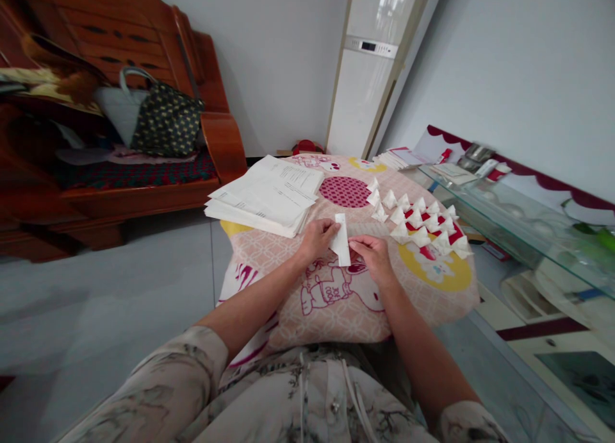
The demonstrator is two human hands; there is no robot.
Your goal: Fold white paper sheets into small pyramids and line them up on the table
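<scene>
Between my hands, above the cloth-covered round table [288, 295], is a narrow folded strip of white paper [341, 241], held lengthwise away from me. My left hand [318, 238] pinches its left edge near the far end. On the right edge, closer to the near end, the fingers of my right hand [373, 256] are closed on the paper. To the left beyond my hands lies a thick stack of printed paper sheets [269, 193]. Several small pointed folded-paper pieces [418, 218] stand in rows to the right.
A glass shelf [519, 199] with metal containers and other items borders the table on the right. Behind the table rises a tall white air conditioner [360, 77]. At the left stands a wooden bench [225, 142] with bags [168, 119] on its seat.
</scene>
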